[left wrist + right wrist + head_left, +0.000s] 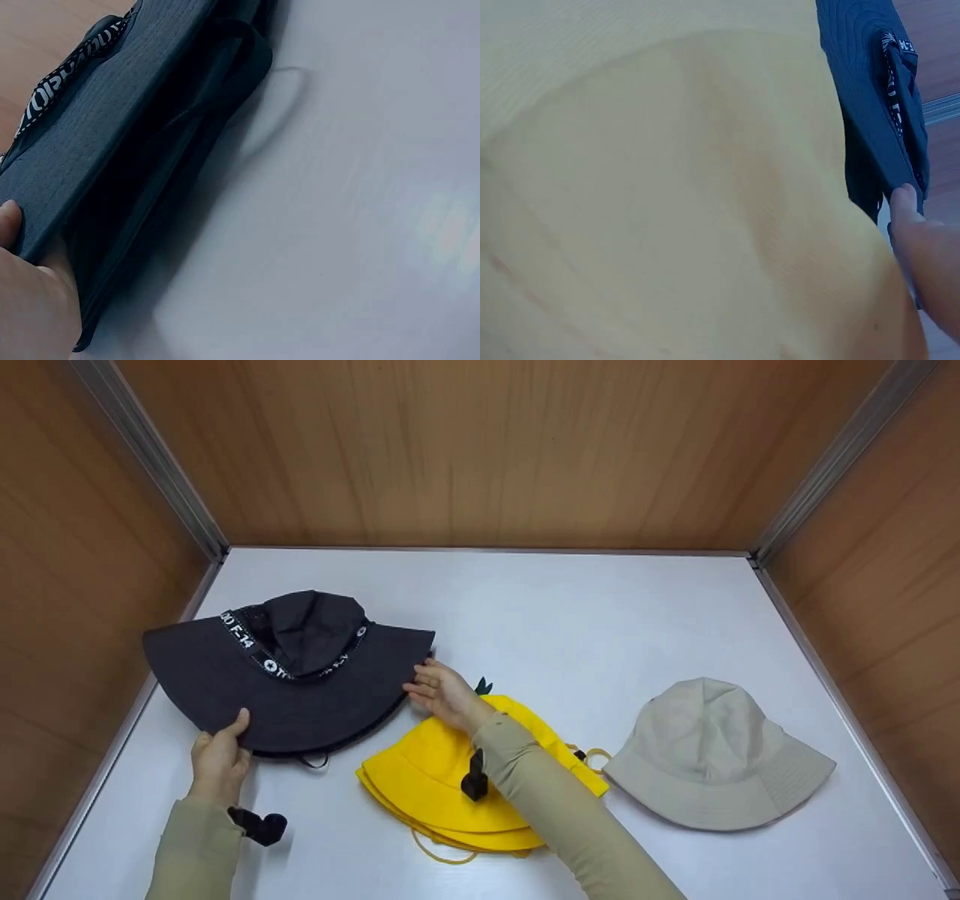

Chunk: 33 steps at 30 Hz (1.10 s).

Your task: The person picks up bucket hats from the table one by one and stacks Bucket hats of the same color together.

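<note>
A dark bucket hat (330,712) with white lettering on its band is tilted at the left of the table. My left hand (219,757) grips its near brim, the thumb lying on top; the left wrist view shows this hand (34,300) at the brim (112,142) and a dark strap loop (251,67) below it. At the hat's right edge, my right hand (448,697) touches the brim with loosely extended fingers. Beneath my right forearm lies a yellow hat (427,765), which fills much of the right wrist view.
A beige bucket hat (705,750) sits at the right of the white table (570,615). The yellow hat's cord (442,856) trails toward the front. Wooden panels (480,457) enclose the back and both sides.
</note>
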### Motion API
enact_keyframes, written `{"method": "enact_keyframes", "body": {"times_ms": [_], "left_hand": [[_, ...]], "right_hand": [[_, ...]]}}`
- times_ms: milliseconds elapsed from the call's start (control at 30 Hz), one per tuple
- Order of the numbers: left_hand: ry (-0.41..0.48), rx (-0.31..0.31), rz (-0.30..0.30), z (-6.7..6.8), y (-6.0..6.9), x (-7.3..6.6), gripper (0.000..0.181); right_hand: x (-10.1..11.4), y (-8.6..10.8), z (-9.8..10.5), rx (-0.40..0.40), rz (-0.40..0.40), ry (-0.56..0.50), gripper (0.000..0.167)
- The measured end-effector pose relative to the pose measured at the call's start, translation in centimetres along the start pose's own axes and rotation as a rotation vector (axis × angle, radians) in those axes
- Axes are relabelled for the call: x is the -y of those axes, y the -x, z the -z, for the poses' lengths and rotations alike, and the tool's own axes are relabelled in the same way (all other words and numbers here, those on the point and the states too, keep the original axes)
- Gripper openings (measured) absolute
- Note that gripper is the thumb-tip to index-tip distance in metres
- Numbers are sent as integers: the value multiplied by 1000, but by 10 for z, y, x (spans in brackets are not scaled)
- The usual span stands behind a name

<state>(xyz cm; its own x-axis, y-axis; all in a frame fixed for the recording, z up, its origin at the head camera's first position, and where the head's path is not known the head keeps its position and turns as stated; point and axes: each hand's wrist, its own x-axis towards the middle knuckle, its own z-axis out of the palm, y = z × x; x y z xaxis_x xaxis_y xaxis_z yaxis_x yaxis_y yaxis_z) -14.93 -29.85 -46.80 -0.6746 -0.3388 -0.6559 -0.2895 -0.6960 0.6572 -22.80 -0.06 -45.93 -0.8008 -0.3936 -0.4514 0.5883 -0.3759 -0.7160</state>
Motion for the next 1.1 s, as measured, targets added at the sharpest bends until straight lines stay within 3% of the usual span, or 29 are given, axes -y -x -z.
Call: {"method": "enact_keyframes", "body": {"times_ms": [167, 333, 433, 533, 667, 767, 833, 1100], "left_hand": [[-72, -4, 34, 3, -7, 3, 46], [-130, 0, 19, 1, -9, 6, 72], [-174, -5, 4, 0, -6, 7, 76], [-165, -22, -18, 0, -1, 7, 68], [-224, -32, -62, 0, 6, 9, 61], [-284, -43, -93, -1, 11, 11, 64], [-274, -57, -117, -3, 14, 11, 67], [-238, -86, -215, -25, 33, 20, 80]], "right_hand": [[-5, 2, 2, 36, -23, 21, 62], [-7, 4, 4, 66, -31, 57, 60], [-7, 5, 5, 70, -29, 79, 58], [-7, 7, 6, 76, -22, 94, 57], [-4, 10, 9, 89, -3, 99, 51], [1, 13, 13, 89, 9, 87, 47], [4, 16, 16, 87, 14, 79, 46], [22, 32, 35, 82, 19, 111, 45]]}}
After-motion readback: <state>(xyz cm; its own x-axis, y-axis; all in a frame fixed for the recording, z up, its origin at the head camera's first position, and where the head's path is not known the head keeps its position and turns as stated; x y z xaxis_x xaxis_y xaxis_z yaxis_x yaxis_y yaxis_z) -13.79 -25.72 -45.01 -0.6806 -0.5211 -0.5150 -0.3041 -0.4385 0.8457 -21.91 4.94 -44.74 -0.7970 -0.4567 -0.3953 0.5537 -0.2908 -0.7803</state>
